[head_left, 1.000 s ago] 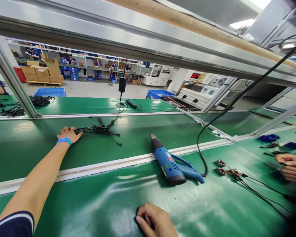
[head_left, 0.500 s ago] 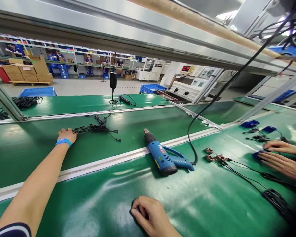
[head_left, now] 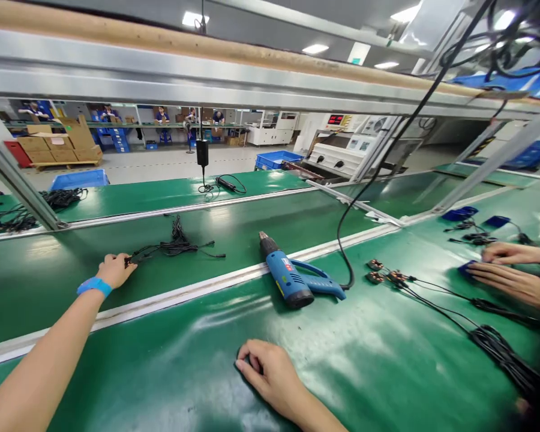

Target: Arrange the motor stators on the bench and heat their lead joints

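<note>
The left hand [head_left: 116, 270] has drawn nearer the white rail [head_left: 184, 292] than half a second ago, bringing the left end of the black cable bundle [head_left: 177, 245] along. Its fingers are clamped on that end; the other cables trail rightward over the green surface beyond the rail. The right hand [head_left: 270, 372] stays loosely curled on the tabletop [head_left: 184, 372], thumb and forefinger together, near the heat gun [head_left: 285, 277]. Its palm is hidden. The left fingertips are hard to make out. A co-worker's hands [head_left: 517, 287] partly cover a blue piece [head_left: 465, 270].
</note>
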Action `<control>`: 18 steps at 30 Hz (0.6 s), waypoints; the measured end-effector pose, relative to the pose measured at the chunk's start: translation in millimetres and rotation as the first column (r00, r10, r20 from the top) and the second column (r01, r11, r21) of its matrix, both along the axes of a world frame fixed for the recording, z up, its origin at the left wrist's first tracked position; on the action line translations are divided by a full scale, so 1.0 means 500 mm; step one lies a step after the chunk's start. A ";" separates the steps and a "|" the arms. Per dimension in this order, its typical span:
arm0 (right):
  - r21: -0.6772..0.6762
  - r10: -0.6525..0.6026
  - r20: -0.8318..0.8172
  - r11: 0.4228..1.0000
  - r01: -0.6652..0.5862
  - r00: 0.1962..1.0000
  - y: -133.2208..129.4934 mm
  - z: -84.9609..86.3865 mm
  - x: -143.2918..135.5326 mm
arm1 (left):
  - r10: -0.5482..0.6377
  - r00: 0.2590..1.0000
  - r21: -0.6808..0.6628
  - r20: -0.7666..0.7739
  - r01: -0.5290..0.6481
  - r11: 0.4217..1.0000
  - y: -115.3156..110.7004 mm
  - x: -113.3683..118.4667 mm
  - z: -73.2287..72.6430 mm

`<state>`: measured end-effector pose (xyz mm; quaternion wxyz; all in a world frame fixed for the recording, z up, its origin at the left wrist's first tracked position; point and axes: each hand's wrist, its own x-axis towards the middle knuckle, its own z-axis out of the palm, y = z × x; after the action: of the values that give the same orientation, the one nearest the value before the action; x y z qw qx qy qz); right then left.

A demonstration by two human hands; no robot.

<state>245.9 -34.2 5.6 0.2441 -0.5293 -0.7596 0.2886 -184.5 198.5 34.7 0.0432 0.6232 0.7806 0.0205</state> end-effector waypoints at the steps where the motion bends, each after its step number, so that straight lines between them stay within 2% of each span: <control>1: 0.005 0.004 0.013 1.000 -0.004 1.000 0.000 -0.003 0.001 | -0.011 1.000 0.025 0.001 0.011 1.000 -0.035 -0.014 0.002; 7: 0.042 0.035 0.087 0.998 -0.038 0.996 0.000 -0.015 -0.014 | 0.001 1.000 0.178 0.016 -0.003 0.984 -0.299 -0.126 -0.011; 11: 0.111 0.216 0.112 0.967 -0.228 0.970 0.039 0.022 -0.089 | 0.086 0.996 0.213 0.037 -0.092 0.973 -0.459 -0.170 -0.039; 14: 0.217 0.303 0.226 0.911 -0.351 0.926 0.104 0.060 -0.194 | 0.161 0.986 0.199 0.044 -0.166 0.966 -0.524 -0.169 -0.060; 18: 0.255 0.395 0.308 0.842 -0.475 0.866 0.214 0.085 -0.355 | 0.233 0.972 0.195 0.022 -0.233 0.953 -0.557 -0.150 -0.077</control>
<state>68.6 73.0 48.3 0.1597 -0.3259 -0.9210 0.1415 -259.6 -80.0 -3.6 -0.0217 0.5281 0.8427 0.1020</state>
